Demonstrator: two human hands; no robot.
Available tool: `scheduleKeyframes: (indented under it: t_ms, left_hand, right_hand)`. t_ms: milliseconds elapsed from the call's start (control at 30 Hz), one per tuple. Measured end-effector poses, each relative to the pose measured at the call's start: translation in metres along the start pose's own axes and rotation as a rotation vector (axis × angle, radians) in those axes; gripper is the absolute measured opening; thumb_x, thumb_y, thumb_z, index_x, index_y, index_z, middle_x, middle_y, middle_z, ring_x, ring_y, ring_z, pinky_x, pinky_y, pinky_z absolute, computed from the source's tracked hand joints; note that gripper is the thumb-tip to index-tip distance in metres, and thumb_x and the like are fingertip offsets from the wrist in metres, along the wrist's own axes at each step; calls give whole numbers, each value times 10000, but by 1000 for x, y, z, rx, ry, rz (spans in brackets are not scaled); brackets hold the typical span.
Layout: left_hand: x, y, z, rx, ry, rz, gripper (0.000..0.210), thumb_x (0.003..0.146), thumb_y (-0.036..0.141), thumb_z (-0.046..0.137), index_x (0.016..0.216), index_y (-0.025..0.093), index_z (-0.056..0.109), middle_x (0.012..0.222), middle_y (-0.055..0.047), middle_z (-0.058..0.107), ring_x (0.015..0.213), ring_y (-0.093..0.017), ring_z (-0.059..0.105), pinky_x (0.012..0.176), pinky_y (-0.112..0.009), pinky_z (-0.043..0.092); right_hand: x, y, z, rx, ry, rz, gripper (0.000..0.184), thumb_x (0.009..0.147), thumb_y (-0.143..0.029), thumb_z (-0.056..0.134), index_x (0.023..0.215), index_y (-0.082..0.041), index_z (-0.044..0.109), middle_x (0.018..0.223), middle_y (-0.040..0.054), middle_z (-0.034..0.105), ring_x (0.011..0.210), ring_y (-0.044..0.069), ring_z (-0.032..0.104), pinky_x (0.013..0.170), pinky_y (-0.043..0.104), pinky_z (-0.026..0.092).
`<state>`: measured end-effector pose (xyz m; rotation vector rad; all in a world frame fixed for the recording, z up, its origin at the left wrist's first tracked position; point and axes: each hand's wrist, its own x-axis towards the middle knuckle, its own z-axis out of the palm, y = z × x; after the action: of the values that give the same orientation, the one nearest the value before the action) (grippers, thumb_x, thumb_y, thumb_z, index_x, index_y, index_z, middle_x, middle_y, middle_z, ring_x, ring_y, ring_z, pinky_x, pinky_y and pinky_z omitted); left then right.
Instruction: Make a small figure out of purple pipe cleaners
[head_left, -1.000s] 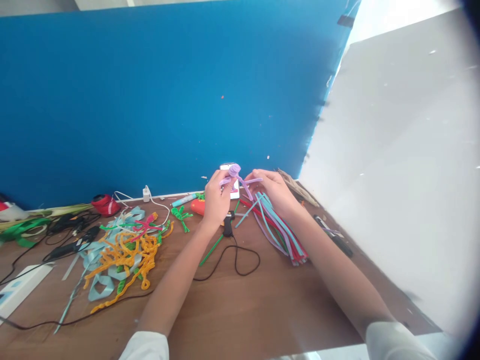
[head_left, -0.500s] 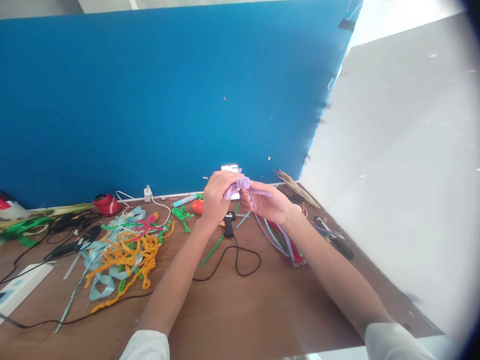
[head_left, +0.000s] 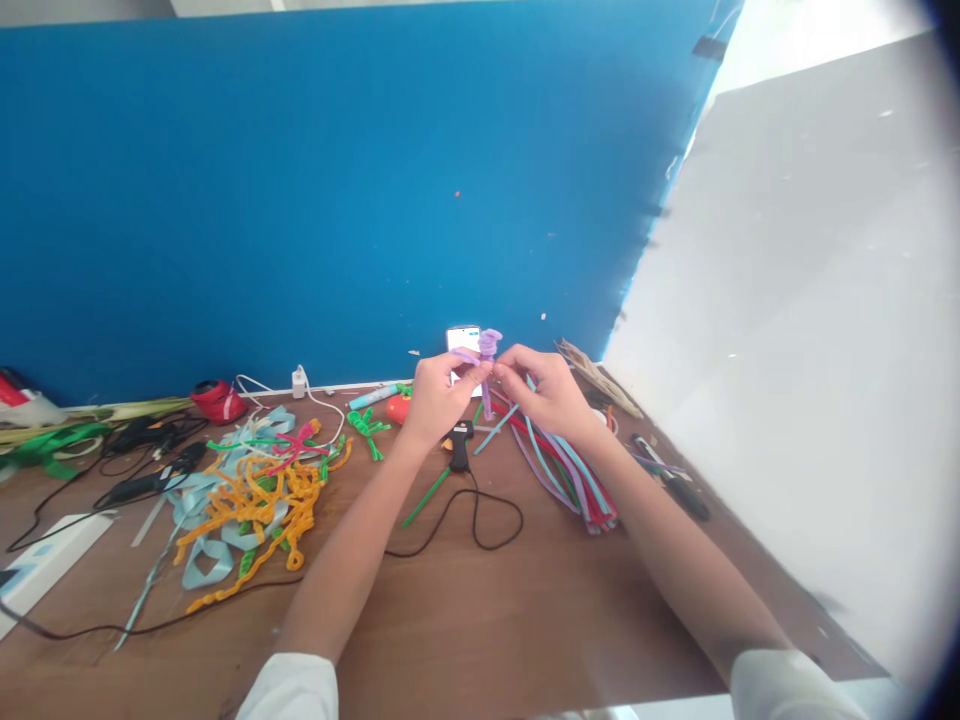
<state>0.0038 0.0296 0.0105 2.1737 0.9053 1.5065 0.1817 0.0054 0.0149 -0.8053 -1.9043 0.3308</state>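
Both my hands are raised over the back of the table around a purple pipe-cleaner figure (head_left: 490, 343) with a coiled top. My left hand (head_left: 444, 393) pinches it just under the coil, thumb and fingertips pressed together. From the other side my right hand (head_left: 547, 388) closes its thumb and index finger at the same spot; the fingertips of both hands almost meet. One purple strand hangs below the fingers and another sticks out over my left hand. Behind the hands stands a lit phone (head_left: 463, 340), partly covered.
A black glue gun (head_left: 459, 447) with a looping cord lies below my hands. Loose pipe cleaners (head_left: 562, 470) are bundled at right, near a utility knife (head_left: 679, 487). Orange pipe cleaners (head_left: 262, 500) and pale blue ribbon (head_left: 206, 568) tangle at left, by a power strip (head_left: 49, 565).
The purple coil now points up instead of toward me. My right hand has turned from palm-up to a pinch, and my left grip has shifted lower on the figure.
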Motion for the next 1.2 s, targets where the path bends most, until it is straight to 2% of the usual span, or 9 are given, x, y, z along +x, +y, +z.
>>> scheduleKeyframes:
  t_ms: [100, 167, 267, 433, 600, 767, 900, 1067, 1200]
  left_hand:
    - [0, -1, 3, -134, -68, -134, 344, 900, 446, 633, 805, 130, 731, 768, -51, 727, 734, -180, 644, 690, -275, 486]
    - [0, -4, 7, -196, -72, -127, 331, 901, 445, 634, 848, 136, 738, 839, -60, 738, 785, -185, 651, 713, -276, 496]
    - [1, -9, 9, -216, -10, -6, 272, 900, 425, 651, 894, 167, 738, 960, -71, 733, 877, -187, 649, 756, -278, 501]
    - [4, -13, 6, -184, 38, 185, 221, 906, 403, 652, 869, 199, 727, 985, -67, 708, 936, -184, 654, 847, -309, 502]
    - [4, -10, 5, -97, -4, 247, 272, 935, 419, 602, 829, 191, 705, 944, -68, 715, 899, -180, 651, 818, -303, 496]
    - [2, -4, 3, 79, -106, 129, 255, 971, 349, 545, 871, 176, 704, 878, -45, 731, 772, -162, 632, 731, -275, 450]
    - [0, 2, 3, 102, -143, -73, 253, 936, 350, 574, 839, 151, 695, 777, -28, 710, 691, -157, 590, 659, -265, 421]
    - [-2, 1, 8, -247, -133, -396, 387, 864, 484, 643, 691, 139, 631, 617, -22, 615, 550, -129, 541, 523, -246, 398]
    - [-4, 0, 10, -438, -198, -602, 421, 813, 525, 703, 683, 138, 604, 567, -10, 566, 464, -92, 492, 457, -225, 373]
  right_hand:
    - [0, -1, -7, -281, -33, -167, 208, 946, -252, 512, 773, -187, 606, 672, 14, 579, 654, 148, 471, 685, 316, 343]
    - [0, -3, -10, -260, -32, -118, 218, 928, -254, 534, 730, -190, 597, 644, 7, 568, 637, 145, 466, 677, 315, 346]
    - [1, -6, -9, 146, -62, 120, 251, 947, -336, 550, 750, -190, 601, 661, -5, 582, 593, 120, 482, 611, 281, 367]
    - [2, -1, -3, 868, -290, 496, 300, 931, -438, 578, 817, -167, 640, 619, -1, 595, 522, 102, 487, 519, 246, 368]
    - [2, 9, 2, 1021, -305, 572, 232, 883, -351, 622, 747, -163, 633, 463, -83, 385, 420, 61, 261, 438, 225, 217]
    - [1, 9, 1, 632, -117, 431, 248, 847, -341, 621, 670, -167, 611, 508, -68, 381, 482, 73, 267, 489, 255, 186]
    - [0, 3, -4, 107, -128, 172, 290, 901, -284, 529, 631, -179, 530, 588, -38, 417, 560, 96, 341, 559, 276, 241]
    - [-1, 4, -1, -531, -85, -146, 292, 934, -233, 475, 647, -193, 505, 587, -7, 461, 575, 132, 367, 604, 321, 234]
    - [-1, 4, -3, -692, -196, -314, 299, 965, -248, 479, 681, -194, 559, 630, 32, 552, 616, 162, 419, 624, 338, 248]
